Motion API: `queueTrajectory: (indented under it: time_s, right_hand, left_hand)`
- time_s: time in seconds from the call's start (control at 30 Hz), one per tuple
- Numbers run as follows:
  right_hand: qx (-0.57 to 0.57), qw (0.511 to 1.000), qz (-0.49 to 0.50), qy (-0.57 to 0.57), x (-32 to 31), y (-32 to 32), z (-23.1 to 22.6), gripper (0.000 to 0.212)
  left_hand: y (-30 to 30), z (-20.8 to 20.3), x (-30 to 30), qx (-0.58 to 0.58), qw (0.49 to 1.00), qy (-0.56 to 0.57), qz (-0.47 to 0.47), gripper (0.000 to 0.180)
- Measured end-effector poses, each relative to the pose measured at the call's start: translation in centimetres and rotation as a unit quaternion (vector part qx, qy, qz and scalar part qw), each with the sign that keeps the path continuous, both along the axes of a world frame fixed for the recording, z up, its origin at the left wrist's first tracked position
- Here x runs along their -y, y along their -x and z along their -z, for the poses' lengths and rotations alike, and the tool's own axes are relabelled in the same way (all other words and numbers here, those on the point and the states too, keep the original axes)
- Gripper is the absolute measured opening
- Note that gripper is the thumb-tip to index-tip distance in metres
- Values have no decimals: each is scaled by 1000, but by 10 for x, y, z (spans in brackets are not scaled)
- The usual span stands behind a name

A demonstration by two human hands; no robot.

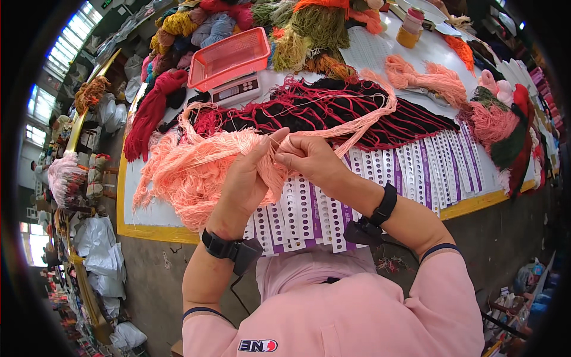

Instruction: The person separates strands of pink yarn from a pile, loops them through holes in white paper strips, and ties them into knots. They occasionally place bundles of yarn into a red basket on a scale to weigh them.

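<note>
My left hand (247, 178) grips a thick bundle of salmon-pink yarn (184, 169) that spreads out to the left over the table. My right hand (309, 157) pinches a few strands of the same yarn right beside the left thumb. From the hands a long loop of pink strands (380, 113) arcs to the right and back over a dark red and black yarn pile (333, 110). Under my hands lie white sample cards with rows of holes and purple stripes (309, 211). Both wrists wear black bands.
A pink plastic basket (229, 56) sits on a small scale (237, 90) at the back. Skeins of many colours (297, 30) are heaped behind it, red yarn (148, 113) at left, pink skeins (428, 77) at right. The table has a yellow edge (148, 231). White bags (101, 250) lie on the floor.
</note>
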State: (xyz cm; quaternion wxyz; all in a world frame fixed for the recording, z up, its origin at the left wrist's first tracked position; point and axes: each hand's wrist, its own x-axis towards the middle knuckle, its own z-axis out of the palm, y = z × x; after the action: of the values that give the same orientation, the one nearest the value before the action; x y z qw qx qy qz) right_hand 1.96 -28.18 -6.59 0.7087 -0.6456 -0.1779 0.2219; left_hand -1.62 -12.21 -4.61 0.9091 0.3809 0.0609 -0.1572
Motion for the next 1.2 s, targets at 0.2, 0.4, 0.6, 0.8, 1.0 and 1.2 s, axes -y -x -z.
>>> queueTrajectory:
  time_s: [0.2, 0.4, 0.6, 0.8, 1.0, 1.2]
  right_hand:
    - [-25, 995, 21, -95, 4, 1, -5, 25]
    - [103, 966, -193, 136, 62, -30, -13, 23]
    - [60, 939, 107, 321, 277, -123, 9, 28]
    - [450, 545, 212, 675, 246, -118, -8, 19]
    - [675, 669, 134, 280, 22, -34, -101, 13]
    - [132, 980, 52, -139, 70, -63, -117, 26]
  left_hand:
    - [-3, 5, -18, 48, 994, -91, 22, 35]
    - [-18, 15, -102, 73, 992, 100, 13, 15]
    - [13, -37, -395, 202, 856, -272, -392, 29]
    - [44, -87, -425, 298, 780, -412, -364, 61]
    - [-34, -63, -53, 283, 943, -175, -14, 66]
    - [-45, -29, -33, 250, 947, -177, 97, 72]
